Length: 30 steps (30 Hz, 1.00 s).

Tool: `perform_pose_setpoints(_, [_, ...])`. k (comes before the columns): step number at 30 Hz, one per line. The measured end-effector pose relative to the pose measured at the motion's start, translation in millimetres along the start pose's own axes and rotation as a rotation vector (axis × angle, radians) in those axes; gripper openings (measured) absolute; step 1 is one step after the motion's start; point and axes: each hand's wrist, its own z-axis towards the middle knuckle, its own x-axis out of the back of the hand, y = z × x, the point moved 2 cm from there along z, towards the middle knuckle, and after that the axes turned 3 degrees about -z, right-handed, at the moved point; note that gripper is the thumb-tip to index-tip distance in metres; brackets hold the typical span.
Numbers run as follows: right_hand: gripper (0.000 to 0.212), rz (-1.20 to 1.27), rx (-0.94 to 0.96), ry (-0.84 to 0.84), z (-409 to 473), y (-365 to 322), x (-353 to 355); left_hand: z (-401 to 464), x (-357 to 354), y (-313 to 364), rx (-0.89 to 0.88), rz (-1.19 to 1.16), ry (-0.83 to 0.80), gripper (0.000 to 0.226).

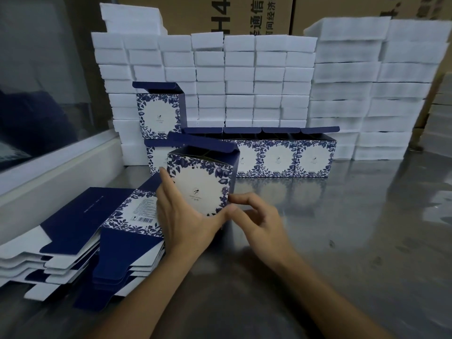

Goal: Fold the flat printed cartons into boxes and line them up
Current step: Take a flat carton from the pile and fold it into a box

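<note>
Your left hand [182, 216] holds the folded box [203, 182] at its lower left, fingers straight up the side and thumb pressed along the bottom edge. Your right hand [254, 216] touches the box's lower right corner, fingers loosely curled; whether it pinches the edge, you cannot tell. The box stands tilted, lid open, near the row of boxes [281, 155] behind it. Flat cartons [80, 241] lie stacked at near left. One box [159, 113] sits atop the row's left end.

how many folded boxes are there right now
6: one in the hands, four in a row on the table, partly hidden behind the held one, and one stacked on the row's left end. More may be hidden.
</note>
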Motion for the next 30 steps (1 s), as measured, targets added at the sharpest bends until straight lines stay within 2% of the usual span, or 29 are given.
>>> perform_pose_setpoints(3, [0.012, -0.095, -0.021, 0.017, 3, 10, 4, 4, 2, 3, -0.017, -0.057, 0.03, 0.142])
perform_pose_setpoints(7, [0.004, -0.181, -0.238, 0.174, 13, 38, 23, 12, 0, 14, -0.061, -0.158, 0.093, 0.138])
perform_pose_setpoints(10, [0.016, -0.189, -0.289, 0.297, 24, 51, 36, 34, -7, 25, -0.058, -0.157, 0.102, 0.137])
perform_pose_setpoints(15, [0.025, -0.362, -0.323, 0.229, 41, 60, 37, 104, -25, 44, 0.005, -0.117, 0.119, 0.141])
perform_pose_setpoints(20, [0.026, -0.344, -0.363, 0.286, 61, 68, 43, 167, -37, 52, 0.025, -0.094, 0.16, 0.142])
perform_pose_setpoints(30, [0.022, -0.392, -0.423, 0.257, 95, 83, 41, 205, -74, 34, 0.006, 0.05, 0.152, 0.142])
